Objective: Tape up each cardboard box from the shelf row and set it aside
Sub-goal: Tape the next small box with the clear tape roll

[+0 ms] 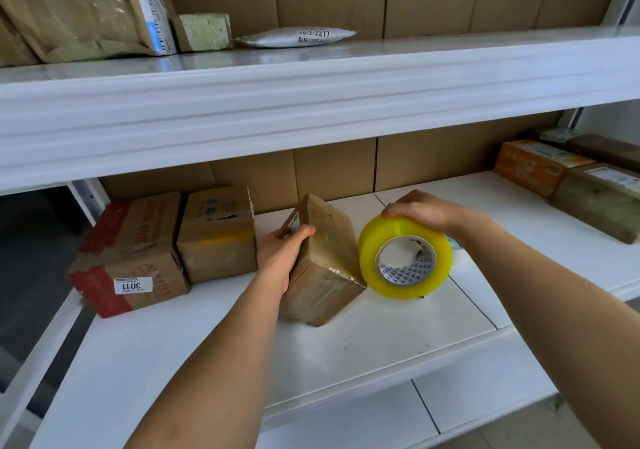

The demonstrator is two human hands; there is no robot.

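A small brown cardboard box [325, 261] stands tilted on the white middle shelf [346, 344]. My left hand [282, 253] grips its left side, thumb over the top edge. Right beside the box stands a big roll of yellow tape [405, 258] on its edge. My right hand [420, 211] curls over the top of the roll and holds it. Two more cardboard boxes sit to the left on the same shelf: a plain brown one [218, 234] and a red-printed one [133, 258] with a white label.
At the shelf's right end lie an orange box [536, 164] and wrapped brown parcels [599, 203]. The upper shelf [311, 95] overhangs closely above and carries taped parcels [86, 16] and a white mailer bag [298, 37]. Cardboard sheets line the back.
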